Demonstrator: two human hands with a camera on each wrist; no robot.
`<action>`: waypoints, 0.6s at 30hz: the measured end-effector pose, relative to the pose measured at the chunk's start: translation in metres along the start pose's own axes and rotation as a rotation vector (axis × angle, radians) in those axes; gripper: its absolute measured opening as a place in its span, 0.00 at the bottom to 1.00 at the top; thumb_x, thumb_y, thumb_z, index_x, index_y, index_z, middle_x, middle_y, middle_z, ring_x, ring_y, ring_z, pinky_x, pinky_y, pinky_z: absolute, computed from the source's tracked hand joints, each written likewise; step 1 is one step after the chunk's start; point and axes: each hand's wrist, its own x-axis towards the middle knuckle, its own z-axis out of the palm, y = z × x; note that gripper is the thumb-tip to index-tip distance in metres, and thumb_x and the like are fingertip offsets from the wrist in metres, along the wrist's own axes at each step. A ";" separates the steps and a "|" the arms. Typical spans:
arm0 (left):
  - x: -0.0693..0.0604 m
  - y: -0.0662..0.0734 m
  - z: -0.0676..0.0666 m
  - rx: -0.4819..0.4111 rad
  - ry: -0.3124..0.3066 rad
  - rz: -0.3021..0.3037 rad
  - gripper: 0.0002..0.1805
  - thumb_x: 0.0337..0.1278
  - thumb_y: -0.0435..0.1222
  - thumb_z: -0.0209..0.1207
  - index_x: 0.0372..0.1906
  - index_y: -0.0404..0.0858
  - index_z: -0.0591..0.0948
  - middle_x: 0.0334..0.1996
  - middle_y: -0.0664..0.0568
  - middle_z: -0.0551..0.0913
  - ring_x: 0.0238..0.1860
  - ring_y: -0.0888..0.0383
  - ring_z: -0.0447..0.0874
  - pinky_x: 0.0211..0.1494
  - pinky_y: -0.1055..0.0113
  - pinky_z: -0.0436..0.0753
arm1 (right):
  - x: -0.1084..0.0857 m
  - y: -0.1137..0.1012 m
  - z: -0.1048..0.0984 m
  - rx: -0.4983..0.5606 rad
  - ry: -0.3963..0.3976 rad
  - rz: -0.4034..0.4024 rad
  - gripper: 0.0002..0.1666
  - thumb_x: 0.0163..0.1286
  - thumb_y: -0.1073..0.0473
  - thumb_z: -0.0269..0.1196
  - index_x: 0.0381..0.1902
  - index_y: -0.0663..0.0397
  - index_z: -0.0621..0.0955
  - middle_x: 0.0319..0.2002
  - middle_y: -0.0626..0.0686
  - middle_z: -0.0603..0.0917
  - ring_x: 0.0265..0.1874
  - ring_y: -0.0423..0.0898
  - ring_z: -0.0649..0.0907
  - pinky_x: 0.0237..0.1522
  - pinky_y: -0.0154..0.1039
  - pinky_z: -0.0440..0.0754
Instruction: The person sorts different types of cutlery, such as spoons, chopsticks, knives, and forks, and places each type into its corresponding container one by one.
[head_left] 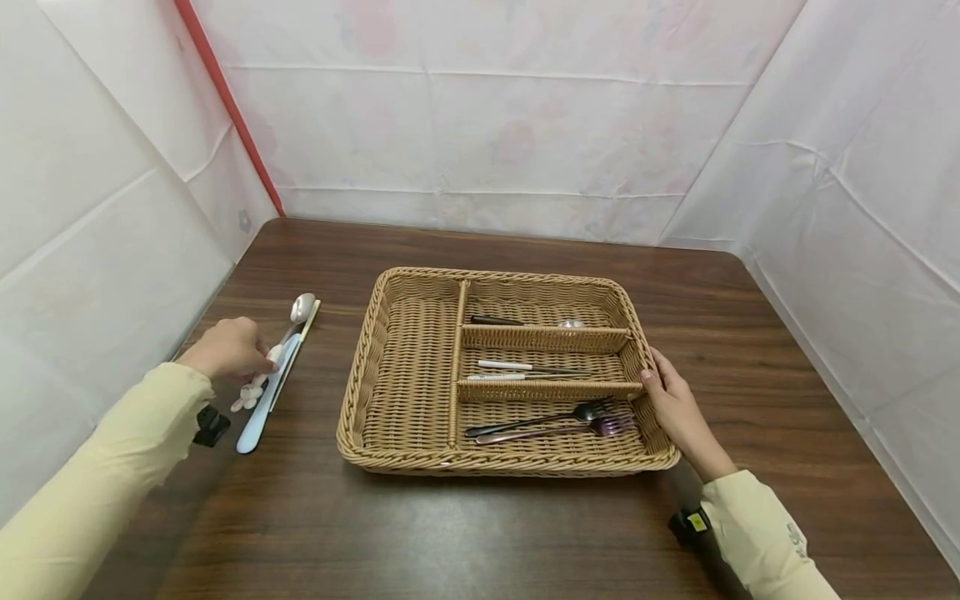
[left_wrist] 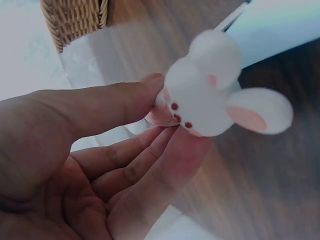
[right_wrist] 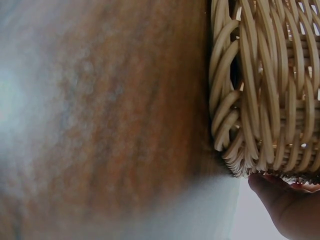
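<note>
My left hand pinches a white rabbit-headed piece between thumb and fingers, with pink inner ears and red dots. Whether it is the end of a utensil is hidden by the hand. Just right of that hand lie a silver spoon, a pale blue, long-handled utensil and a thin pale yellow-green stick. At the other side, my right hand grips the right rim of a wicker basket, its thumb on the rim. In the right wrist view the thumb lies against the wicker.
Within the basket's right compartments lie a black handle and spoon bowl at the back, white-and-dark chopsticks in the middle, and a black fork and purple fork in front. White sheeting encloses the brown table.
</note>
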 end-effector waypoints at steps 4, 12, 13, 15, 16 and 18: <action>-0.001 0.003 -0.009 0.046 0.057 0.014 0.08 0.48 0.32 0.64 0.25 0.29 0.81 0.17 0.52 0.78 0.18 0.57 0.77 0.22 0.62 0.75 | 0.001 0.000 0.000 0.006 0.002 -0.003 0.32 0.78 0.61 0.41 0.73 0.67 0.47 0.70 0.71 0.52 0.69 0.64 0.55 0.66 0.58 0.53; 0.002 0.016 -0.021 0.163 0.191 0.090 0.07 0.43 0.29 0.64 0.29 0.27 0.83 0.23 0.45 0.82 0.22 0.53 0.77 0.27 0.52 0.76 | 0.000 -0.001 0.000 -0.011 -0.008 0.008 0.33 0.78 0.60 0.41 0.74 0.65 0.45 0.70 0.72 0.51 0.69 0.65 0.55 0.66 0.59 0.54; 0.002 0.018 -0.022 0.173 0.198 0.095 0.07 0.43 0.29 0.63 0.30 0.27 0.83 0.24 0.42 0.83 0.22 0.52 0.78 0.28 0.50 0.77 | 0.000 -0.001 0.000 -0.014 -0.008 0.009 0.33 0.78 0.60 0.41 0.74 0.65 0.45 0.70 0.72 0.51 0.69 0.65 0.54 0.66 0.60 0.54; 0.002 0.025 -0.023 0.189 0.215 0.106 0.07 0.44 0.28 0.61 0.31 0.27 0.83 0.27 0.39 0.83 0.24 0.50 0.79 0.29 0.48 0.77 | 0.000 0.000 0.000 -0.017 -0.009 0.015 0.33 0.78 0.61 0.41 0.74 0.65 0.45 0.70 0.72 0.51 0.69 0.65 0.54 0.65 0.60 0.54; 0.003 0.029 -0.024 0.196 0.223 0.110 0.07 0.44 0.27 0.61 0.31 0.27 0.83 0.28 0.38 0.83 0.24 0.50 0.79 0.28 0.48 0.77 | 0.000 0.000 0.000 -0.019 -0.009 0.018 0.33 0.78 0.60 0.41 0.74 0.64 0.45 0.70 0.71 0.51 0.69 0.65 0.54 0.65 0.60 0.54; 0.003 0.035 -0.025 0.204 0.240 0.119 0.07 0.45 0.26 0.59 0.32 0.27 0.83 0.29 0.36 0.83 0.24 0.48 0.80 0.27 0.48 0.77 | 0.000 0.000 0.000 -0.016 -0.012 0.022 0.33 0.78 0.60 0.41 0.74 0.64 0.45 0.70 0.71 0.51 0.69 0.65 0.54 0.65 0.60 0.54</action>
